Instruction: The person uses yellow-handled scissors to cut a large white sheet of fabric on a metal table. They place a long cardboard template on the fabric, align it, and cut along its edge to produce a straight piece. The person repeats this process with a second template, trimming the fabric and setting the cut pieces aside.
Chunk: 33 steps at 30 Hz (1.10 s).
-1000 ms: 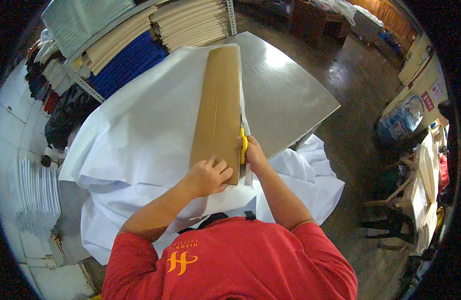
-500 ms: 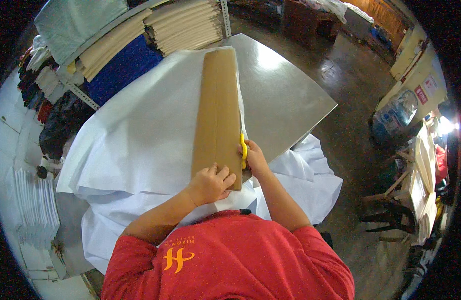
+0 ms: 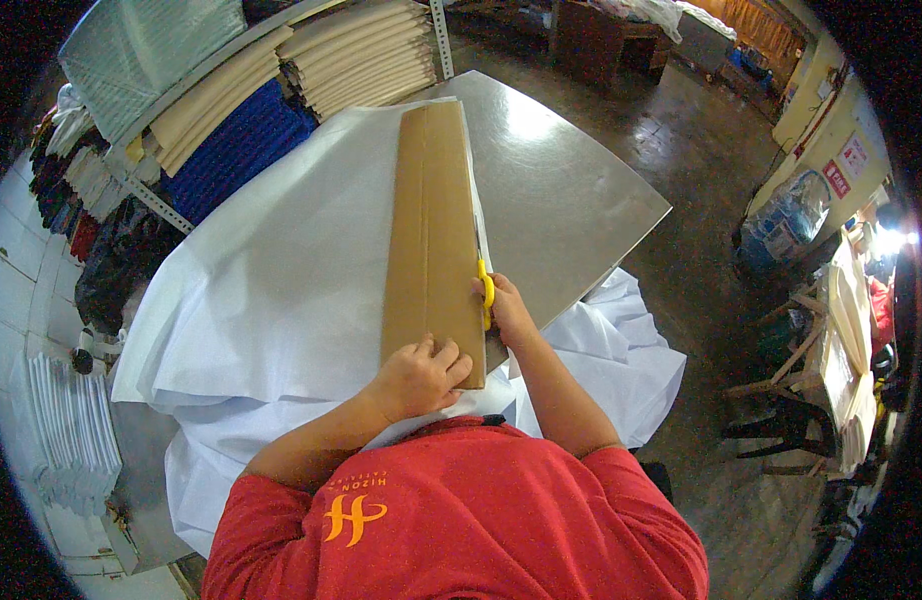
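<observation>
A long brown cardboard strip (image 3: pixel 431 220) lies over white fabric (image 3: pixel 311 220) spread on a grey metal-topped table (image 3: pixel 561 190). My left hand (image 3: pixel 431 375) rests on the strip's near end, fingers bent against it, without gripping anything I can make out. My right hand (image 3: pixel 503 308) is closed round the yellow handles of a pair of scissors (image 3: pixel 488 284). The blades point away from me along the strip's right edge, where a narrow margin of fabric shows. More white fabric hangs in folds over the near side of the table.
Shelving with stacked cream cloth (image 3: pixel 356 55) and blue cloth (image 3: pixel 236 145) stands at the far left. A pile of folded white cloth (image 3: pixel 76 420) is at left. On the right are a wrapped water-bottle-like container (image 3: pixel 786 220) and a wooden rack draped with cream fabric (image 3: pixel 846 350).
The scissors and my right hand stay at the strip's right edge, with the blades showing a little more. My left hand remains on the near end; the view has shifted slightly.
</observation>
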Tool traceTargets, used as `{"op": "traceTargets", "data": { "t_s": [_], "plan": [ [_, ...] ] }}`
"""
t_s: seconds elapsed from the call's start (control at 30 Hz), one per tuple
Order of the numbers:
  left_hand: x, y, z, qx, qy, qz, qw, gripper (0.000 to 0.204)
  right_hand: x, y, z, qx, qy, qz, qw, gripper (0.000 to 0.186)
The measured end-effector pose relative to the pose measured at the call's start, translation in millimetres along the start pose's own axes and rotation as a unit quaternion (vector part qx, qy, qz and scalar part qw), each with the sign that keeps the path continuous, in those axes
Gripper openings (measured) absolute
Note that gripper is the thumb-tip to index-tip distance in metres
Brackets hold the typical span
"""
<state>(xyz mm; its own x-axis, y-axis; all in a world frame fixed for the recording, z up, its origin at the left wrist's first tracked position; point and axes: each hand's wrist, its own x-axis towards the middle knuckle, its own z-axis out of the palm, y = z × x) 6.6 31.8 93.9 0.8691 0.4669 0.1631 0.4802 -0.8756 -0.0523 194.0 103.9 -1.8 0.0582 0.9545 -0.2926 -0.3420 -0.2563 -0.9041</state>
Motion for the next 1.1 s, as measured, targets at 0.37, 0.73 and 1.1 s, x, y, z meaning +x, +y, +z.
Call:
{"op": "traceTargets", "data": {
  "t_s": [0.37,0.73,1.1],
  "plan": [
    [2.9,-4.6,1.3,-0.007,-0.010,0.025,1.000,0.043,3.4,-5.7,-2.6,-0.006,-0.007,0.014,1.000,0.043],
    [4.1,-2.3,0.4,-0.008,-0.026,0.013,1.000,0.044,9.9,-8.1,0.9,0.033,-0.005,0.010,0.999,0.038],
    [3.1,-2.7,2.9,-0.030,-0.009,0.006,0.999,0.045,8.8,-10.0,-0.2,0.006,-0.002,0.009,1.000,0.039]
  ]
}}
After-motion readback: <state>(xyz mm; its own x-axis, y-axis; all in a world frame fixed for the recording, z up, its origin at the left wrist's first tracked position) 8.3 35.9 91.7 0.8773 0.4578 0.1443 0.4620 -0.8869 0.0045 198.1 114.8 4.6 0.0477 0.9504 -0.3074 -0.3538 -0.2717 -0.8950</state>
